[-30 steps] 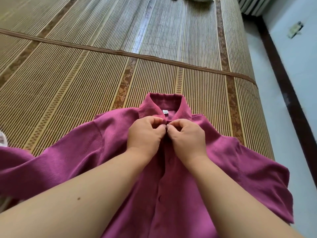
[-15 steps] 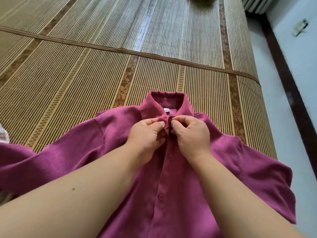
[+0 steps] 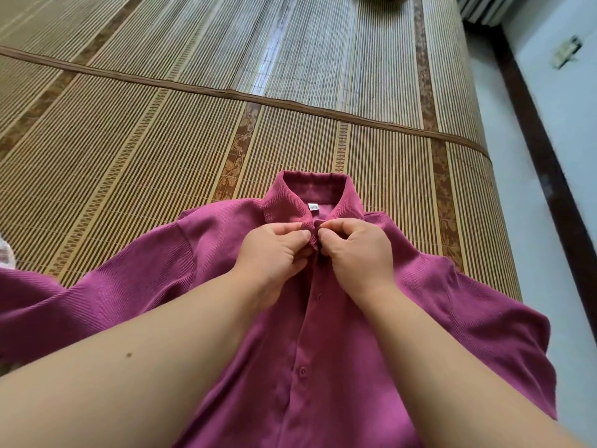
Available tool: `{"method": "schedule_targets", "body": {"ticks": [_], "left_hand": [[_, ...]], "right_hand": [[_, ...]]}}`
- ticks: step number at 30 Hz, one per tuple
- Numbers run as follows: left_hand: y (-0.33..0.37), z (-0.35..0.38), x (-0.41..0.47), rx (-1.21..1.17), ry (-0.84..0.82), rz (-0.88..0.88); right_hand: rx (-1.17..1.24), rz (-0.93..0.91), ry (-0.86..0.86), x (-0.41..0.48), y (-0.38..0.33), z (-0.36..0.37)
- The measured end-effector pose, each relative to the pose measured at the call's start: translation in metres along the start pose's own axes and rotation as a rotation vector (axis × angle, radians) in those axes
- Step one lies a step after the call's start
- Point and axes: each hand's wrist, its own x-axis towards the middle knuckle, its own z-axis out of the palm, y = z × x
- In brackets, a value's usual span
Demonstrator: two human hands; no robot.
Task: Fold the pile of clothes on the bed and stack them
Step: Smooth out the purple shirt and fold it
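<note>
Magenta shirt point(image 3: 355, 367) lies front-up on the bamboo mat point(image 3: 161, 156) that covers the bed, its collar point(image 3: 310, 192) at the far end, its sleeves point(image 3: 484, 334) spread to left and right, and its near hem out of view. The left hand point(image 3: 271, 250) and the right hand point(image 3: 358, 250) meet just below the collar; each pinches one edge of the button placket between thumb and curled forefinger, apparently working the top button; the fingertips cover that button, so I cannot tell whether it is through its hole; the lower buttons point(image 3: 302, 371) appear fastened.

The cloth looks finely ribbed, soft and light; it probably has enough body to take a crease, yet would sag if lifted by one point. It should cling to the slatted mat rather than slide, so dragging it would likely ruck it. The best holds for folding, I judge, are the shoulder seams and side edges, taken with both hands; the collar looks like the stiffest part, and the buttons are the only hard bits.

No basket, box or other container shows in this view; a scrap of pale cloth point(image 3: 4, 253) peeks in at the left edge.
</note>
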Motion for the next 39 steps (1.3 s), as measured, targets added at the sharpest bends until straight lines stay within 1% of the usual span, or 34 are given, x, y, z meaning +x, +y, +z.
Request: {"method": "schedule_targets", "body": {"ticks": [3,5,6,8,11,16,18,21,24,26,29,31,34,37,39], "left_hand": [[-0.003,0.0,0.0,0.218,0.044,0.168],[-0.004,0.0,-0.001,0.375,0.068,0.259],[-0.005,0.001,-0.002,0.407,0.081,0.28],[-0.005,0.004,-0.003,0.359,0.103,0.249],[-0.003,0.01,-0.003,0.271,0.109,0.169],[0.002,0.008,0.004,0.354,0.08,0.172],[0.006,0.006,0.01,0.487,0.071,0.247],[0.008,0.004,0.016,0.73,0.109,0.398],[0.008,0.004,0.016,0.911,0.149,0.514],[0.006,0.004,0.016,0.973,0.151,0.561],[0.005,0.007,0.015,0.996,0.158,0.607],[0.003,0.008,0.016,1.004,0.155,0.617],[0.0,0.007,0.016,0.981,0.15,0.623],[-0.002,0.006,0.017,0.919,0.166,0.63],[-0.004,0.006,0.016,0.919,0.176,0.642]], "right_hand": [[-0.001,0.019,-0.022,0.002,0.002,-0.001],[0.057,0.049,-0.065,0.003,0.003,-0.003],[0.092,0.058,-0.086,0.004,0.004,-0.003],[0.126,0.049,-0.106,0.005,0.006,-0.004],[0.11,0.008,-0.101,0.006,0.007,-0.004],[0.142,-0.003,-0.085,0.006,0.007,-0.003],[0.16,-0.002,-0.054,0.006,0.007,-0.003],[0.185,0.004,-0.025,0.006,0.006,-0.004],[0.238,0.074,-0.051,0.006,0.005,-0.004],[0.286,0.136,-0.051,0.008,0.004,-0.002],[0.388,0.227,-0.014,0.008,0.001,0.003],[0.431,0.255,0.003,0.008,0.003,0.006],[0.445,0.256,0.011,0.009,0.004,0.008],[0.396,0.224,0.027,0.012,0.003,0.01],[0.402,0.227,0.049,0.011,0.004,0.012]]}}
